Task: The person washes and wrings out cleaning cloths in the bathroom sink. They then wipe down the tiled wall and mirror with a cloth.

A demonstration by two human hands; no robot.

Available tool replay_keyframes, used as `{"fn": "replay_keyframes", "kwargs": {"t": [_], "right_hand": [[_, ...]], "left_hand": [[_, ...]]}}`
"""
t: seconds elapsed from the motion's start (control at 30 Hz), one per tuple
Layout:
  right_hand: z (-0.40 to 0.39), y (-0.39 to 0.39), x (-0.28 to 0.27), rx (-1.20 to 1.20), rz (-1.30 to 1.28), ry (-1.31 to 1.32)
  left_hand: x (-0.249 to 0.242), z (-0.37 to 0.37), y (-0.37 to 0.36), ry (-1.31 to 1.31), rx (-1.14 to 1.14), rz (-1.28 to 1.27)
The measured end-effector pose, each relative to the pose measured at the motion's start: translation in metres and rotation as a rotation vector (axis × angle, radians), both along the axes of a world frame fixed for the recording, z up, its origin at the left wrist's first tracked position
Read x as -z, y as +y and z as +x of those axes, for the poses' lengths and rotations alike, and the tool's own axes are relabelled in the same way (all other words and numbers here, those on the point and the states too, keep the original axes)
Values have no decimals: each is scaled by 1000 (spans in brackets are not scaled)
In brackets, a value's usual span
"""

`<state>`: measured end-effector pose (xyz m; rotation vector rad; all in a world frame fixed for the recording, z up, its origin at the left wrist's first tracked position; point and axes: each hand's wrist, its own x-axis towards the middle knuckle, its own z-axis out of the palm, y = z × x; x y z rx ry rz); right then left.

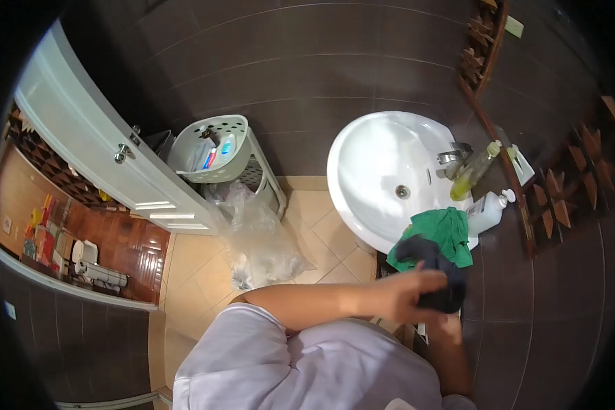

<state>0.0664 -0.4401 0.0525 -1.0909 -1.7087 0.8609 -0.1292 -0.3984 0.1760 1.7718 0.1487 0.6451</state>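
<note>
Dark cloth (439, 270), soft and crumpled, sits near right below the sink rim, bunched in the left hand (408, 294) whose fingers curl around it; no print readable on it. Right hand (449, 326) is just under the cloth, blurred, grip cannot tell. Largest first: white oval ceramic sink (376, 171), glossy, far right; white perforated plastic basket (219, 147) on a stand, far left, tube labels too small to read; clear crinkled plastic bag (256, 239) on beige tile; green cloth (444, 232) draped on the sink edge, touching the dark one; yellowish bottle (473, 172); white pump bottle (490, 208).
</note>
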Motion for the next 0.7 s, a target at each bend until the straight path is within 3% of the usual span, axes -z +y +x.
{"fn": "replay_keyframes", "kwargs": {"t": [0.03,0.07,0.1,0.13,0.17,0.23,0.3,0.33,0.37,0.43,0.5,0.53,0.63,0.67,0.7], "right_hand": [[1,2,4,156,246,-409],[-25,5,-45,121,-188,408],[-57,14,-97,79,-620,1225],[-69,24,-100,96,-613,1225],[-76,29,-101,4,-570,1160],[-77,39,-91,-139,-551,909],[-103,57,-102,-155,-292,387],[-112,69,-104,-101,-280,395],[-120,82,-106,-89,-233,329],[-138,104,-114,-23,-183,263],[-153,122,-130,263,183,-162],[-157,132,-132,243,143,-97],[-160,149,-104,158,-163,286],[-158,153,-103,130,-96,268],[-157,154,-99,161,-86,262]], "left_hand": [[-5,-11,8,-42,-101,-53],[0,-20,18,-99,-118,-352],[2,-29,33,-160,-263,-304],[4,-36,49,-218,-395,-256],[10,-39,62,-192,-530,-388],[18,-41,86,-376,-418,-673],[28,-46,102,-467,-98,-879],[45,-50,116,-534,166,-1083],[49,-56,128,-502,214,-1096],[53,-71,154,-519,528,-1083],[46,-98,182,-220,210,-1018],[40,-104,196,-24,31,-979],[17,-97,219,7,-212,-928],[13,-91,225,17,-174,-923],[9,-84,230,-64,-290,-818]]}}
